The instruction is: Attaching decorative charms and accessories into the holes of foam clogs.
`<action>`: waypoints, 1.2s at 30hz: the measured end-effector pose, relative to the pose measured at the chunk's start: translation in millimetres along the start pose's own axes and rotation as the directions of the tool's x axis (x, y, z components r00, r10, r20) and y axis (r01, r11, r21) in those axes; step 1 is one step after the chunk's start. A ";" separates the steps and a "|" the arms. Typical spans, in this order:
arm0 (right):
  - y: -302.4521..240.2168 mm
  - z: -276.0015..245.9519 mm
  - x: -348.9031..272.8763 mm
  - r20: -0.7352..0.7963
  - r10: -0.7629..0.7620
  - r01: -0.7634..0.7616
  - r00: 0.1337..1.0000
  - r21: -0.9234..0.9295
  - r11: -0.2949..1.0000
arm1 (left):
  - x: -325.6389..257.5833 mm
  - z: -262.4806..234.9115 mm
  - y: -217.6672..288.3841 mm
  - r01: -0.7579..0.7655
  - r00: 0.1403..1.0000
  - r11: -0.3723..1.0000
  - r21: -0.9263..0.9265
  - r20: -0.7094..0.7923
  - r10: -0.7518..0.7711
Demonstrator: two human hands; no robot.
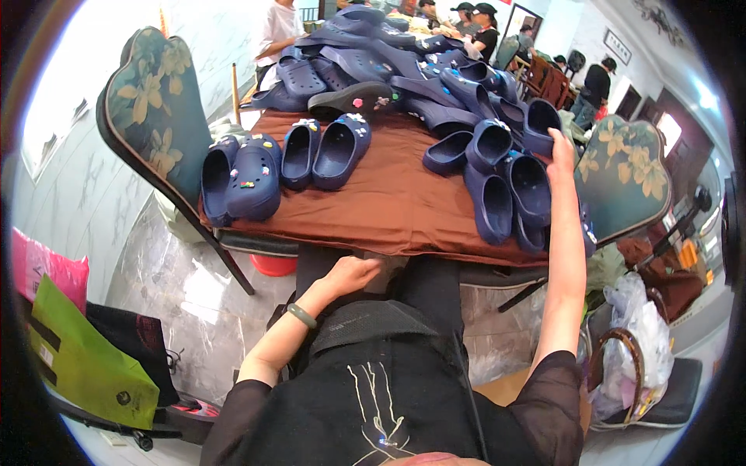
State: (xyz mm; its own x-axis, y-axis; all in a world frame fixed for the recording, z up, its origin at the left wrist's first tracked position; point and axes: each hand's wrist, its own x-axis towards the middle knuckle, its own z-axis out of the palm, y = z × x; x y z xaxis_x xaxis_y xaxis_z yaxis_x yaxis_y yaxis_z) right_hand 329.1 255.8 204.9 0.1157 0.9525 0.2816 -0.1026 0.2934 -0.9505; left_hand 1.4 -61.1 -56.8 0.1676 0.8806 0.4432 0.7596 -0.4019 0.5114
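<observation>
My right hand (561,153) reaches out at the right side of the table, its fingers closed on the rim of a navy blue clog (542,128). Just below it several more navy clogs (491,203) lean and overlap near the table's right front corner. My left hand (353,274), with a green bangle on its wrist, is closed over my lap, below the table's front edge. Whatever its curled fingers hold, if anything, is hidden. On the left of the table stand two pairs of navy clogs, one pair (254,182) and another (340,154), decorated with small colourful charms.
A large heap of navy clogs (357,66) covers the far part of the brown tablecloth (373,202). Flowered chairs stand at the left (155,109) and right (622,175). Bags (93,353) lie at lower left, a plastic bag (633,334) at lower right. People (483,35) stand farther back.
</observation>
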 end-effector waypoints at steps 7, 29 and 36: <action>40.4 -30.1 66.8 -0.099 0.181 -0.204 0.979 -0.345 0.916 | -20.9 27.1 -31.3 0.015 0.975 0.974 0.224 0.212 -0.064; 185.4 138.1 -186.2 0.828 -0.119 0.825 0.549 -0.512 0.240 | -29.8 30.5 -24.4 -0.115 0.976 0.930 0.350 0.216 0.039; 205.1 141.8 -176.0 0.686 -0.299 0.741 0.664 -0.549 0.387 | -21.5 29.0 -30.2 -0.136 0.958 0.924 0.357 0.284 0.031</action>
State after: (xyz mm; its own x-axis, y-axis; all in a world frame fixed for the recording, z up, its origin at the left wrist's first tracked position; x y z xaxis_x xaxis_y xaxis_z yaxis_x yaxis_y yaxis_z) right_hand 147.6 159.8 -21.0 -0.5700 0.6000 0.5613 0.5881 0.7750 -0.2312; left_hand -6.9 -60.5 -103.2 0.3627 0.9027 0.2316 0.9035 -0.4015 0.1501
